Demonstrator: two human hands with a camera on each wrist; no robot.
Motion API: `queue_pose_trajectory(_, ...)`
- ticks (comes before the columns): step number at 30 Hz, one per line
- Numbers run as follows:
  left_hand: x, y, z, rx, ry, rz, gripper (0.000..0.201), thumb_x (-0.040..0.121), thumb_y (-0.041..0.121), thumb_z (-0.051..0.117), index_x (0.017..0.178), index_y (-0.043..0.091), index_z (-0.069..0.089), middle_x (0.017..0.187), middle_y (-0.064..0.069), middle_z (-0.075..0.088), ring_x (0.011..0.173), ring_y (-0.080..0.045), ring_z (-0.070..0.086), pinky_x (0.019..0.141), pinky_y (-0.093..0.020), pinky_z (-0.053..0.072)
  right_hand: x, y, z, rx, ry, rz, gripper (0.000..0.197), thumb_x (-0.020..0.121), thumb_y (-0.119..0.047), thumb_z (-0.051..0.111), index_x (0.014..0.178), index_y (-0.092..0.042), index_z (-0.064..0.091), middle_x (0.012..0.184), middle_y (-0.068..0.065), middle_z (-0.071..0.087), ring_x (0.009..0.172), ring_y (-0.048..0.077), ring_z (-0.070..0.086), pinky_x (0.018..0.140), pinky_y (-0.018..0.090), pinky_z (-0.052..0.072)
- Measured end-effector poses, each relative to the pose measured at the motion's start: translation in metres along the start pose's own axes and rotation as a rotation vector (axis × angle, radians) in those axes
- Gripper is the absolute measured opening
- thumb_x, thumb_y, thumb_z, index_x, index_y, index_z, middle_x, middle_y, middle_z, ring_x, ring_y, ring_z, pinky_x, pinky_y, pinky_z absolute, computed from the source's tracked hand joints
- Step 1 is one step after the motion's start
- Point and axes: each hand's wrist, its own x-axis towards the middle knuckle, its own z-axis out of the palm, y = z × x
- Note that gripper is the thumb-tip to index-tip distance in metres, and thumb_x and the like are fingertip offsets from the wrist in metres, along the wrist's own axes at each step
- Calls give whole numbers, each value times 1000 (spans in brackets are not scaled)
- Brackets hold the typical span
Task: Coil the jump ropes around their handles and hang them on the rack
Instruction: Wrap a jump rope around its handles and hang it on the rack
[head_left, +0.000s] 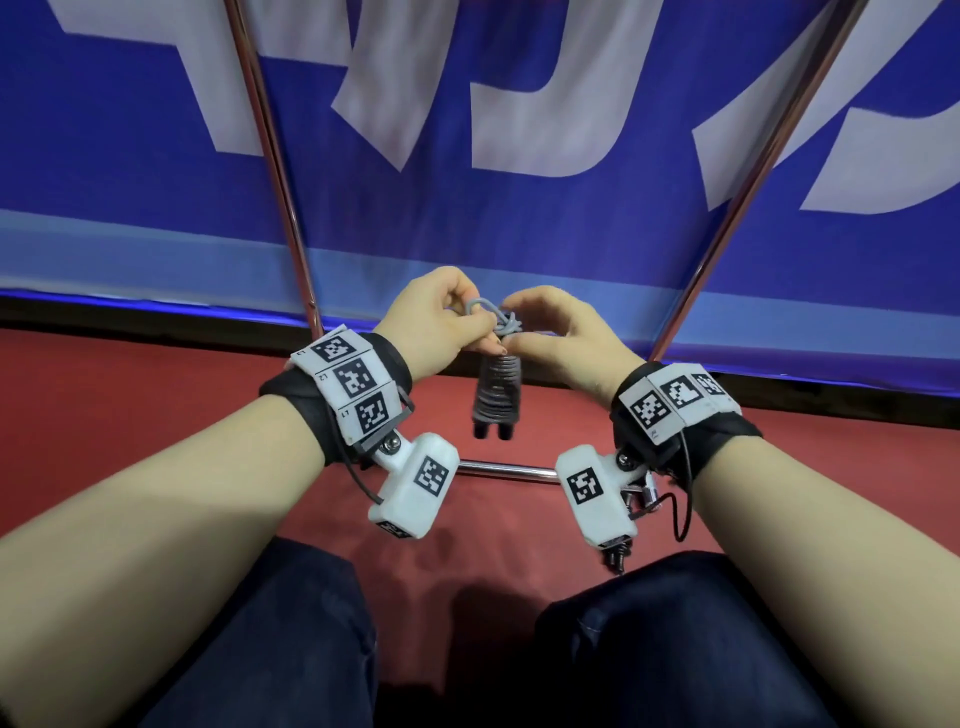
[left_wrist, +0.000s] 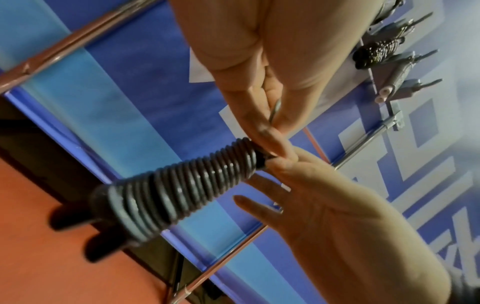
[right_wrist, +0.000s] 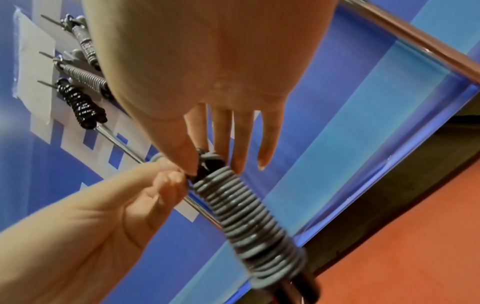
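Note:
A grey jump rope (head_left: 497, 395) is coiled tightly round its two black handles and hangs upright in front of me. In the left wrist view the bundle (left_wrist: 182, 185) slants down to the left; in the right wrist view the bundle (right_wrist: 249, 222) slants down to the right. My left hand (head_left: 470, 322) pinches a small grey loop (head_left: 483, 304) of rope at the top. Thumb and forefinger of my right hand (head_left: 519, 325) pinch the knotted top end, the other fingers straight. The left hand (left_wrist: 270, 123) and right hand (right_wrist: 197, 162) meet at that top end.
Two chrome rack poles (head_left: 275, 171) (head_left: 769, 171) rise before a blue banner, joined by a low bar (head_left: 509, 470). Higher up, rack hooks carry other coiled ropes (left_wrist: 376, 51) (right_wrist: 83, 105). Red floor (head_left: 130, 415) lies below; my knees in dark trousers fill the bottom.

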Motion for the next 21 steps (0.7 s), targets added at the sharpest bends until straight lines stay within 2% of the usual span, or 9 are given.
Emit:
queue_pose_trajectory(2,1,1,-2,59,9,2,22,84,-2,61,79,13,47,67,-9,66,56,-10,69,62,-19,51,-1,-3,-2,13,-33,-6,25,82,0,70,102,-15,64,103,8,67,99,25,64,97,42,49)
queue_pose_trajectory(4,1,3,-4,64,16,-2,21,82,-1,64,88,13,50,64,-5,68,58,-12,69,67,-22,54,-2,-5,-2,70,-74,8,19,86,-4,67,101,-14,66,102,9,68,100,28,65,98,45,49)
queue_pose_trajectory(6,0,6,-6,71,10,-7,23,83,0,65,97,11,51,65,-5,69,59,-12,69,70,-24,55,-2,-8,-4,134,-65,30,10,90,-5,62,94,-13,68,94,6,69,92,20,65,92,41,53)
queue_pose_trajectory(8,-2,10,-7,77,-14,-2,24,84,1,65,102,7,50,70,-8,69,59,-12,69,68,-22,56,0,-9,-4,141,-52,5,9,92,-6,60,89,-9,67,82,2,69,78,11,66,78,31,58)
queue_pose_trajectory(10,-2,14,-9,74,-47,6,23,84,1,65,102,7,52,74,-9,70,68,-15,71,71,-21,55,3,-8,-5,153,-45,0,10,92,-4,58,86,-6,66,72,-3,69,67,7,65,68,23,57)
queue_pose_trajectory(12,-2,20,-11,54,-46,6,21,84,0,66,99,10,54,78,-7,70,76,-19,72,76,-23,55,6,-12,-8,147,-22,-11,11,92,-3,59,84,-6,67,69,-4,68,66,7,64,68,22,57)
queue_pose_trajectory(15,3,30,-13,-56,45,12,19,83,-3,67,91,10,56,78,-10,68,66,-17,71,70,-23,57,13,-28,-9,116,32,-79,8,92,0,59,87,1,66,75,6,66,71,16,64,76,31,57)
queue_pose_trajectory(17,9,40,-18,-144,122,30,17,80,-5,69,89,5,58,74,-14,67,59,-15,69,64,-23,57,21,-44,-9,131,59,-121,10,92,2,58,84,-1,65,75,11,66,74,24,64,79,37,57)
queue_pose_trajectory(21,22,61,-34,-136,216,68,10,80,7,73,86,8,65,70,-3,70,60,-7,66,56,-16,50,36,-80,-12,111,75,-181,20,92,1,57,76,-9,62,73,8,65,68,22,64,74,36,58)
